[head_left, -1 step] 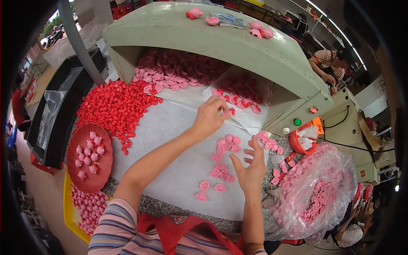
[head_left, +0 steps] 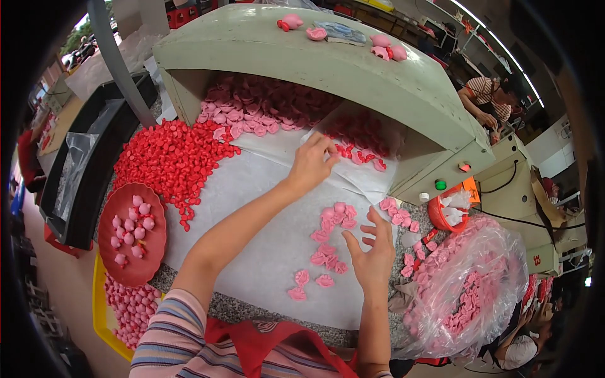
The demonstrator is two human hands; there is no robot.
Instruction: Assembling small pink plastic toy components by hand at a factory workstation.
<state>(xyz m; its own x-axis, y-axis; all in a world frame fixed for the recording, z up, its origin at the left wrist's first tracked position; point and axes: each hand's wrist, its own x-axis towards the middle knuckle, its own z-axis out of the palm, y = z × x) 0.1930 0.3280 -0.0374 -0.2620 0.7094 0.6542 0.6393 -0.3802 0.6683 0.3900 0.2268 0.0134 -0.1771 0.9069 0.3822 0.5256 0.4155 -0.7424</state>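
My left hand (head_left: 311, 165) reaches over the near edge of a white paper sheet (head_left: 372, 183) in the opening of the pale green machine. Its fingers are bent together beside a row of pink petal-like pieces with red bits (head_left: 360, 155); whether anything is pinched between them is hidden. My right hand (head_left: 372, 252) hovers over the work surface, open and empty, with thumb and fingers spread. Left of it lie several loose pink pieces (head_left: 326, 253) on white paper (head_left: 252, 252). More pink pieces (head_left: 398, 215) lie just beyond its fingertips.
Red pieces (head_left: 170, 154) are heaped at left. A red scalloped dish (head_left: 151, 252) with pink balls stands above a yellow tub (head_left: 101, 302). The green machine (head_left: 302, 57) arches over piled pink pieces. At right are a plastic bag (head_left: 491, 283) of pink pieces and a red bowl (head_left: 438, 217).
My left hand has moved slightly away from me. The small red piece seen at its fingertips before cannot be made out there now. My right hand stays nearly still.
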